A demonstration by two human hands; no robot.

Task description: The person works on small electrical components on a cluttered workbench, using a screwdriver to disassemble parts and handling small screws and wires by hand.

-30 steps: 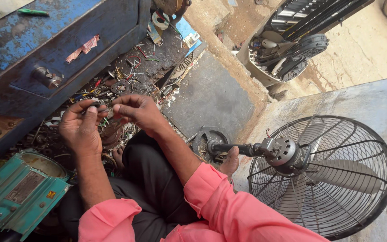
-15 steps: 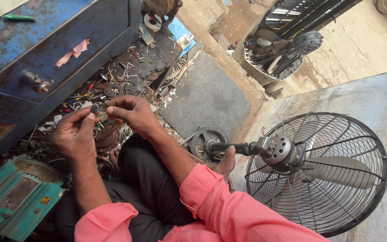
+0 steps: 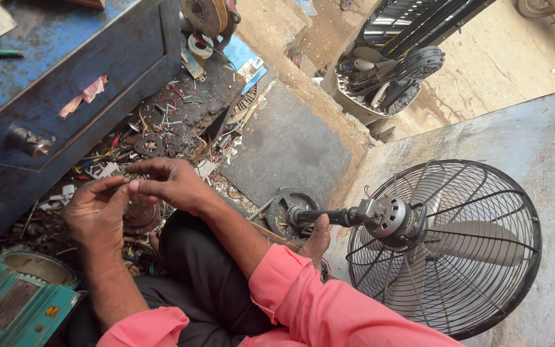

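A: What sits between those fingertips?

B: A small part, too tiny to identify. The left hand (image 3: 97,215) and the right hand (image 3: 168,183) meet fingertip to fingertip, both pinched together on it, above the person's black-trousered knee (image 3: 194,270) and just off the lower edge of the blue metal cabinet (image 3: 65,96).

A: What could go wrong?

B: I'd judge a slip the main risk. Right below the hands lies a litter of wire scraps (image 3: 162,122) and metal bits on the floor; a piece that small, dropped there, would be hard to find. A loose pinch or a jolt of the elbow would do it.

A: Anything else close by?

B: A coppery round part (image 3: 141,215) sits just under the hands. Near the bottom left corner stands a teal metal casing (image 3: 14,308). To the right, well apart from the hands, a pedestal fan (image 3: 444,247) lies on its side on the grey slab (image 3: 534,141), its motor (image 3: 390,218) bare, and the person's foot (image 3: 316,241) rests against its stem
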